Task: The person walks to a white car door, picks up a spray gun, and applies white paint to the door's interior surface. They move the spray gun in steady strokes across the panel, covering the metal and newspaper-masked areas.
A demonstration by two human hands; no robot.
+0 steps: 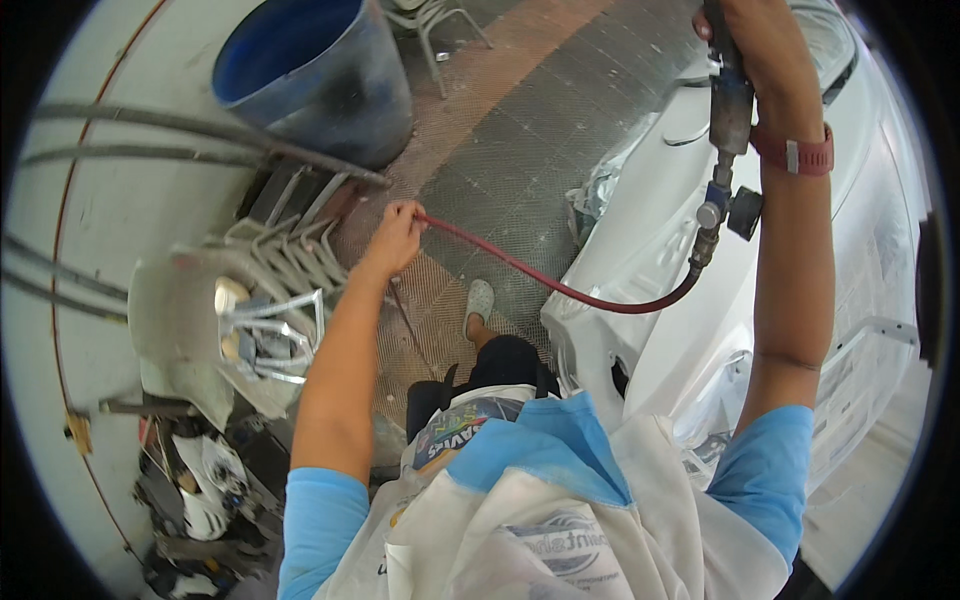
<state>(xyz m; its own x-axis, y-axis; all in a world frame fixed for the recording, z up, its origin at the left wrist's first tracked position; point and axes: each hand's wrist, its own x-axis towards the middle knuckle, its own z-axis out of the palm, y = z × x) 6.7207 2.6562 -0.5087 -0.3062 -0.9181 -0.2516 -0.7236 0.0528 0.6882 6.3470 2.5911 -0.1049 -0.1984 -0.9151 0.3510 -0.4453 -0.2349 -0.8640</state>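
Observation:
High at the right, my right hand (775,45) is closed round the black grip of a spray gun (732,115); its top end runs out of view. Below the grip hang a metal fitting and a small round gauge (745,213). From there a red air hose (570,290) sags across in front of me to my left hand (398,240), whose fingers are closed on it. More hose trails down from that hand toward the floor. Just left of my right forearm lies a white car body (650,250), its front low beside my legs.
A blue drum (350,115) stands at the far left. Nearer are stacked chair legs (290,240), a pale chair (180,320) holding a silver frame (275,335), and a heap of dark parts (205,490). Grey pipes (200,125) jut in from the left wall. My shoe (480,300) is on the tiled floor.

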